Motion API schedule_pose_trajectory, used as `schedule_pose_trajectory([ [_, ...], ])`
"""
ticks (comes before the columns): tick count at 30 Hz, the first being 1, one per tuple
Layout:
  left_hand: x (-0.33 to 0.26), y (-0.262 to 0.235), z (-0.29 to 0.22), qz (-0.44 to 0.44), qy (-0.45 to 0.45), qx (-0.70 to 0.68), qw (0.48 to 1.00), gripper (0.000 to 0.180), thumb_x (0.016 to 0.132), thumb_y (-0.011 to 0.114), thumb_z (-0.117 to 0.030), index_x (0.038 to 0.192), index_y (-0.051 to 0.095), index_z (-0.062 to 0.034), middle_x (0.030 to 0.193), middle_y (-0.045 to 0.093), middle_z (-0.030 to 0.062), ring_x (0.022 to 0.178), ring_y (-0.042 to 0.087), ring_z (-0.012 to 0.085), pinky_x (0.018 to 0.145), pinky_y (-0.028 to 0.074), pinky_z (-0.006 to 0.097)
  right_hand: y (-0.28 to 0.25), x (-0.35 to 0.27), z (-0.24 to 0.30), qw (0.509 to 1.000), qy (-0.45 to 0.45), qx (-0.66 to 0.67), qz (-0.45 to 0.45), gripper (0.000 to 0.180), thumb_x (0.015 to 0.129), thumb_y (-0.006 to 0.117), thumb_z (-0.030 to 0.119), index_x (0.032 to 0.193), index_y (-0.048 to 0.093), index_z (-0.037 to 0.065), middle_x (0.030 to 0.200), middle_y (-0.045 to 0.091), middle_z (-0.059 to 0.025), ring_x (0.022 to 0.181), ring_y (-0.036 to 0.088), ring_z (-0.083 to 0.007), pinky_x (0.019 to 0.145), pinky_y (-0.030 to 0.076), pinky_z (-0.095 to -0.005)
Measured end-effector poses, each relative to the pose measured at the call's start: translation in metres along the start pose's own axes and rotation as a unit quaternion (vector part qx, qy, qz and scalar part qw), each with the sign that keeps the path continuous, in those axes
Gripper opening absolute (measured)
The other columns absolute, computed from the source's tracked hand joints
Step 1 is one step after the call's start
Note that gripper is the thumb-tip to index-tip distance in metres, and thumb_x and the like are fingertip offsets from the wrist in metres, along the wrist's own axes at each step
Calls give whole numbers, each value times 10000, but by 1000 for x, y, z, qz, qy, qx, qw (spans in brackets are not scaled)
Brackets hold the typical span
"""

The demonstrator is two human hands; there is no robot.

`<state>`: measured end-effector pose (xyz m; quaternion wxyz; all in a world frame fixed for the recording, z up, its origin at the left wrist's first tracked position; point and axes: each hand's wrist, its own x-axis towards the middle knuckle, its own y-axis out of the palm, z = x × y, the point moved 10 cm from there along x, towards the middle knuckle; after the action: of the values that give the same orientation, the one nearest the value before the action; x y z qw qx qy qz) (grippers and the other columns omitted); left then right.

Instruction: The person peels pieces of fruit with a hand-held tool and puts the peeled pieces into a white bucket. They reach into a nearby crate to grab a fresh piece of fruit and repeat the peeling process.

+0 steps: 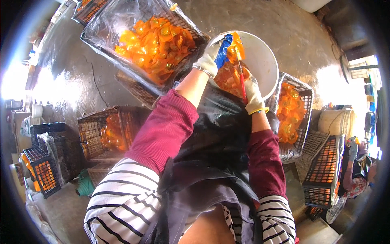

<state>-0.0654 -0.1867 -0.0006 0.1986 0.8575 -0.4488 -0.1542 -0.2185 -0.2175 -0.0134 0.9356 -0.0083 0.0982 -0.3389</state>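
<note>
My left hand (215,55), in a white glove with blue over the fingers, is closed on an orange film-like packet (236,48) above a white bucket (269,67). In my right hand (252,91), also gloved in white, is a slim tool with a red handle (244,86); its narrow metal end meets the packet. Whether it is a knife or scissors I cannot tell. Wet-looking orange-red pieces (224,80) lie inside the bucket, partly hidden by my hands. Left of it, a plastic-lined crate (101,53) holds a heap of shiny orange packets (158,44).
Right of the bucket stands a lined crate (307,105) of similar orange packets. A brown crate (91,134) lies to the left, with orange packets inside. More dark crates (323,171) stand at the right, near another person (357,175). A black apron (215,130) covers my lap.
</note>
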Motion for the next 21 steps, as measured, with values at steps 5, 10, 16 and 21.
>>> schedule_pose_trajectory([
  [5,-6,-2,11,-36,-66,-65,995,488,908,599,-377,1247,529,-33,1121,624,80,973,613,159,860,496,253,0,-7,-8,995,94,-39,1,293,892,622,245,1123,576,70,745,667,-73,560,584,-113,506,459,-246],
  [10,-7,-5,26,6,-104,273,956,353,886,622,-292,1096,629,-9,962,669,61,846,621,92,745,490,207,-8,15,-14,986,-55,-147,-60,282,886,622,237,1114,593,74,724,667,-79,552,592,-122,501,455,-249],
  [16,-21,-6,19,-6,-147,187,971,320,915,569,-293,1127,631,-61,976,678,67,876,640,158,787,489,234,-3,-5,4,995,39,-83,-39,276,881,623,224,1094,592,53,800,667,-85,660,623,-167,579,474,-292],
  [21,-25,29,13,108,-167,332,922,357,871,648,-307,1072,634,-12,934,673,96,816,653,160,738,538,263,-38,13,-29,961,-109,-242,-77,236,898,592,203,1083,596,57,743,660,-53,582,601,-156,533,468,-302],
])
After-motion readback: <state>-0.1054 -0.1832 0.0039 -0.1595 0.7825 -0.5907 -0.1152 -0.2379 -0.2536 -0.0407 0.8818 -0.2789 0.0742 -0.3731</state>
